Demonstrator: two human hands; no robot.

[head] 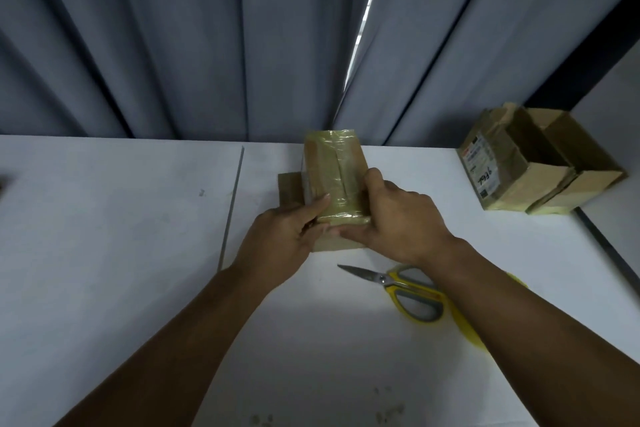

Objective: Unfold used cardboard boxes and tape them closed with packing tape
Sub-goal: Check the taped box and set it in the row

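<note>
Box in hand: I see a small brown cardboard box [332, 170] on the white desk [121, 236], near its far edge at the centre of my view. A loose cardboard flap [289, 187] lies flat to its left.
Tape: yellowish packing tape [341, 191] covers the top face and wraps over the far and near ends. It looks wrinkled at the near corner.
Left hand: the left hand [287, 236] grips the box's near-left edge, with the index finger laid along the tape and the other fingers curled below.
Right hand: the right hand [398, 222] grips the near-right corner, thumb up against the side and fingers wrapped under the near end.
Step, as I judge it: pressing the tape's tail down over the near end of the box.
Doing it well: I would brace the box with 1 hand so it cannot slide on the desk. With the other I would rub from the middle of the strip out to its edges, then fold it tight round the corner so no bubble or lifted edge is left.
Tools: scissors with grey-and-yellow handles [408, 291] lie on the desk just in front of the box, blades pointing left, untouched. A yellow band [467, 328] shows beside the right forearm; I cannot tell whether it is the tape roll.
Elsewhere: an open cardboard box with a white shipping label [533, 163] sits at the desk's far right, well apart. A grey curtain [173, 45] hangs behind.
</note>
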